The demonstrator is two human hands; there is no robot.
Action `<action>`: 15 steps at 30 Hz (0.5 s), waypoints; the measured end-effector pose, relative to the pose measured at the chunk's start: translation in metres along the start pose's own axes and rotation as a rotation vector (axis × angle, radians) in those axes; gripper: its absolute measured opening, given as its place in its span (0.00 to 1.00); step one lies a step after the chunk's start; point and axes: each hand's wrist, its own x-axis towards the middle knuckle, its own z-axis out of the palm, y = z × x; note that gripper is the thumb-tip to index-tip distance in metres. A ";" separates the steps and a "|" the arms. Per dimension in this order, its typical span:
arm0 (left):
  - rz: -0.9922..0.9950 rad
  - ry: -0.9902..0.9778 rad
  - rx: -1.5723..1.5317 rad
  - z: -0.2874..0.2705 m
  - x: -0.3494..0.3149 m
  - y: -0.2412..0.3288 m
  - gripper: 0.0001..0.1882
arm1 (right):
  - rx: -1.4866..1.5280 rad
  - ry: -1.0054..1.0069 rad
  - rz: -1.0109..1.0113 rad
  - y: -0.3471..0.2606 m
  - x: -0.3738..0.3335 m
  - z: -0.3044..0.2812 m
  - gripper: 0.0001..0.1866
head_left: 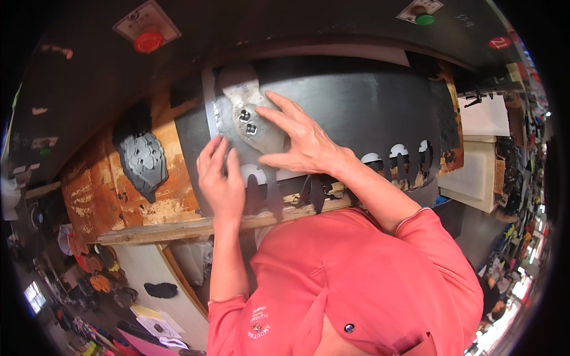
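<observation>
A shoe-sole-shaped metal cutting die [261,132] with small cut-out shapes in its middle lies on a black sheet [350,110]. My right hand [309,142] reaches over the die from the right, fingers spread, with the fingertips on or just over it and the thumb by its near end. My left hand [221,181] is at the near left of the die, its fingers loosely bent and apart, fingertips close to the die's left edge. I see nothing held in it. Curved cut-outs run along the sheet's near edge, with pale material showing through.
A stack of dark cut pieces [142,161] sits on the worn orange-brown board [89,196] at left. Over the work hangs a dark machine beam [285,26] with a red button [148,41] and a green button [424,19]. A wooden strip [160,231] edges the near side.
</observation>
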 end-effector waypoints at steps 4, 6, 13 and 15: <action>-0.120 -0.121 -0.191 -0.028 -0.045 0.017 0.07 | 0.069 -0.045 -0.029 0.010 -0.019 -0.016 0.49; 0.149 -0.126 -0.063 -0.016 -0.068 0.023 0.07 | 0.085 -0.033 -0.037 0.016 -0.023 -0.012 0.48; 0.269 0.017 0.079 0.012 -0.083 0.013 0.09 | 0.023 0.030 -0.103 0.021 -0.020 -0.003 0.48; 0.288 0.009 0.076 0.010 -0.082 0.012 0.09 | -0.004 0.008 -0.087 0.015 -0.020 -0.008 0.44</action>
